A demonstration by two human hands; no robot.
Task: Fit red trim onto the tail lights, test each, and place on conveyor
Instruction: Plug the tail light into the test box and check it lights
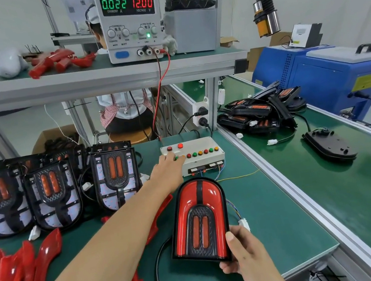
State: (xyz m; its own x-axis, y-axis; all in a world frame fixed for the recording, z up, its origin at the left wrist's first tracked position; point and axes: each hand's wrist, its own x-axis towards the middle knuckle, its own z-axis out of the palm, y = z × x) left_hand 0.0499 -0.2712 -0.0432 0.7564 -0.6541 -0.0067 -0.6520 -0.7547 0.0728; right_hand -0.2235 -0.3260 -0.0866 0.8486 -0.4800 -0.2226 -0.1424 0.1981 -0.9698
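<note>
Green worktop point(273, 211), left to right: red trim pieces point(12, 269) piled at the near-left edge, three untrimmed tail lights point(56, 192) leaning in a row behind them. Left hand point(167, 170) reaches to the white button box point(196, 155), fingers extended onto its buttons near the left end; right hand point(240, 251) grips the lower right corner of the trimmed tail light point(199, 219), lying face up on the worktop. Power supply point(130, 20) on the shelf reads 0.022 A, 12.00 V; more lights point(261, 108) lie on the conveyor point(353, 188) at right.
</note>
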